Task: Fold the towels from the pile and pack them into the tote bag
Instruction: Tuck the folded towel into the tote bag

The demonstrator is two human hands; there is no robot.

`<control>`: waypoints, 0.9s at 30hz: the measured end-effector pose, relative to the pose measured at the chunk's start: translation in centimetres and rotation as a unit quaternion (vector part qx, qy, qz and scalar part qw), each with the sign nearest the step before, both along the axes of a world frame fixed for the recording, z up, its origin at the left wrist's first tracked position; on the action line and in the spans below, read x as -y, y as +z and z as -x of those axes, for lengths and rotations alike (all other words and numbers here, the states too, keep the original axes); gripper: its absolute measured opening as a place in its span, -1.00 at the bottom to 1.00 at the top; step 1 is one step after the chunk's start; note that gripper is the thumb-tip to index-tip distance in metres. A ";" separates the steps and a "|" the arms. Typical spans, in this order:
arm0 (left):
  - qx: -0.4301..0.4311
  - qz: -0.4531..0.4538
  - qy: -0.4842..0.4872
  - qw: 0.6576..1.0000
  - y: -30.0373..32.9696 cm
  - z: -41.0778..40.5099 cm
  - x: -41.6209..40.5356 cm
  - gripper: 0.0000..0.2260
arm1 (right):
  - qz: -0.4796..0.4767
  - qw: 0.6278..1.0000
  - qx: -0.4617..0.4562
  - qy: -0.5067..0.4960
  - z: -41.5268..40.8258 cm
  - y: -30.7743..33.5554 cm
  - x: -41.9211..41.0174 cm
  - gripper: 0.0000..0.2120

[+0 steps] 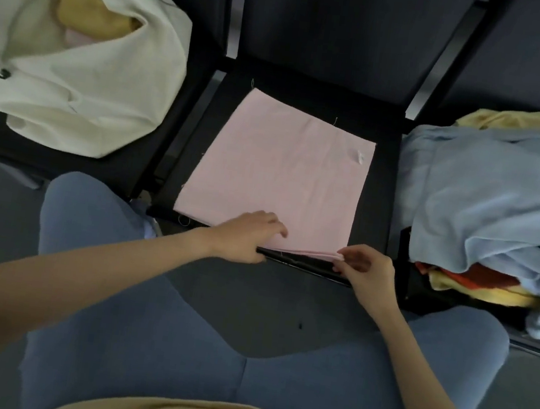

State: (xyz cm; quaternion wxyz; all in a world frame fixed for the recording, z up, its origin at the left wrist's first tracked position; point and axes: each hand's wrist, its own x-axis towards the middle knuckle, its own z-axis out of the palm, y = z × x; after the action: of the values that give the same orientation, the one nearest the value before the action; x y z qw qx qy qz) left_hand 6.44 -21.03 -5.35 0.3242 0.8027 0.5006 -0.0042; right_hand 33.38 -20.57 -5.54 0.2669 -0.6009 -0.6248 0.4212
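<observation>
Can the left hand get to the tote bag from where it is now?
Probably yes. The left hand rests on the pink towel, and the white tote bag sits on the next seat to its left, mouth open, with nothing visible between them.

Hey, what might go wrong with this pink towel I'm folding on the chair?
The right hand pinches only the near corner of the pink towel, so the layers may slip apart. That edge sits at the chair seat's front lip and could slide off. The blue towel on the pile lies close by and might get caught in the fold.
</observation>
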 end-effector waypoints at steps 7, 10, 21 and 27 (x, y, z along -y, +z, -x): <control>0.105 -0.128 -0.021 0.986 -1.5 -7.4 -1.3 -0.78 | -0.001 0.999 0.001 0.048 -0.5 1.2 -0.3 -0.83; 0.108 -0.192 -0.030 0.975 -1.6 -8.3 -1.4 -0.90 | 0.007 0.999 -0.024 0.037 -0.7 1.3 -0.9 -0.87; 0.191 -0.093 0.074 0.974 2.2 -6.8 -1.6 -0.88 | 0.167 0.958 -0.082 -0.216 2.8 -1.0 -15.4 -0.80; 0.199 -0.022 0.068 0.978 3.1 -4.9 -1.8 -0.90 | 0.127 0.962 -0.042 -0.239 4.6 -1.4 -24.5 -0.59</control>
State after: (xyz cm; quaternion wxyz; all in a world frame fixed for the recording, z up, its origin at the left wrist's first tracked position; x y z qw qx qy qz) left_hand 11.36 -19.22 -2.25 0.3990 0.7587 0.4794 0.1881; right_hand 28.81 3.94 -6.98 0.3067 -0.7435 -0.3929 0.4458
